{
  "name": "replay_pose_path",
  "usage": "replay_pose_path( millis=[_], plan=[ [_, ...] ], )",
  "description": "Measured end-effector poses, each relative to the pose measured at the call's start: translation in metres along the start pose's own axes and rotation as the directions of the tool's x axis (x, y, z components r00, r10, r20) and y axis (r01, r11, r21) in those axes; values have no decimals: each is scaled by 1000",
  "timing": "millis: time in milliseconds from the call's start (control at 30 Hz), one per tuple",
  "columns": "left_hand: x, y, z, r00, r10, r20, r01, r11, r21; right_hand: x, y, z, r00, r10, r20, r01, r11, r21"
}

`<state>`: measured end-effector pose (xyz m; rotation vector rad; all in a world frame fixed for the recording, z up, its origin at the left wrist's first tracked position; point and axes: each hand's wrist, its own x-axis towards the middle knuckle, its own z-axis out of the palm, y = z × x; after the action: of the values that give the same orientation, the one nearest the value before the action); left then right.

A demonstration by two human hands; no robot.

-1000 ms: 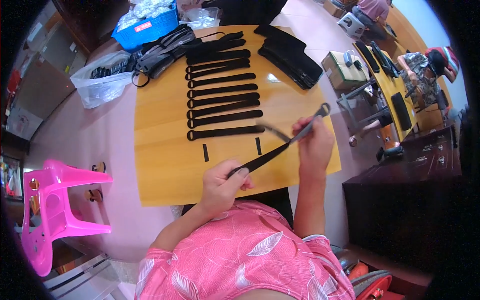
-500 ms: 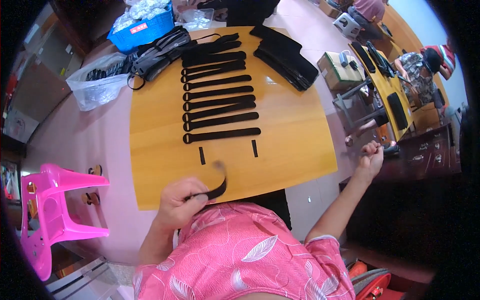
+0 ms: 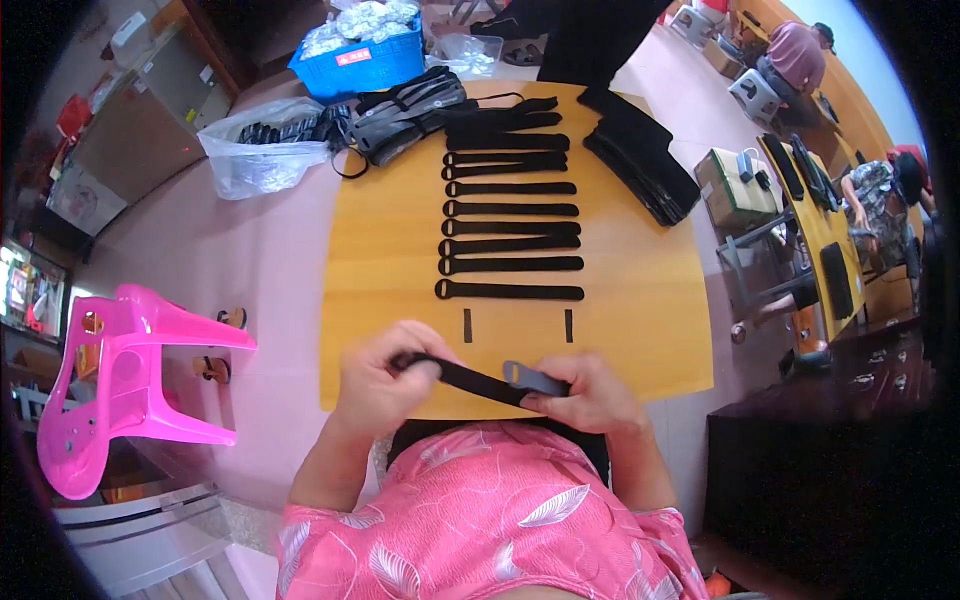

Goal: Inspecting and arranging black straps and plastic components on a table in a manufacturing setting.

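Above the near edge of the table, a black strap (image 3: 475,382) stretches between my two hands. My left hand (image 3: 385,375) is closed on one end of it. My right hand (image 3: 590,395) pinches the other end, where a grey tip with a slot (image 3: 527,377) sticks out; whether that tip belongs to the same strap I cannot tell. Beyond my hands, several black straps with slotted left ends lie in a column, the nearest strap (image 3: 510,291) crosswise. Two short dark strips, a left strip (image 3: 467,326) and a right strip (image 3: 569,326), are on the tabletop between the column and my hands.
On the yellow table (image 3: 385,250), flat black pieces (image 3: 645,165) are stacked far right and grey-black straps (image 3: 405,120) bundled far left. Left of it stand a plastic bag (image 3: 260,165), a blue basket (image 3: 365,70) and a pink stool (image 3: 135,365). People work at another table (image 3: 830,255) on the right.
My right hand has come in from the far right side to the strap and now grips one end. The left hand still holds the strap, now drawn out between both. The view has shifted.
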<state>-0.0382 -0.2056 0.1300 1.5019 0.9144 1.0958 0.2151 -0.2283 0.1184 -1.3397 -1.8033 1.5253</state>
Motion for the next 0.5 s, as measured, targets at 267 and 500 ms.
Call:
replay_pose_path(
  millis=[267,500],
  plan=[
    [58,-46,-44,916,-167,-365,108,978,-177,54,5,49,985,151,87,-161,979,123],
    [147,-134,-110,956,51,-288,118,833,540,40,21,18,997,16,-73,-9,996,91]
  ],
)
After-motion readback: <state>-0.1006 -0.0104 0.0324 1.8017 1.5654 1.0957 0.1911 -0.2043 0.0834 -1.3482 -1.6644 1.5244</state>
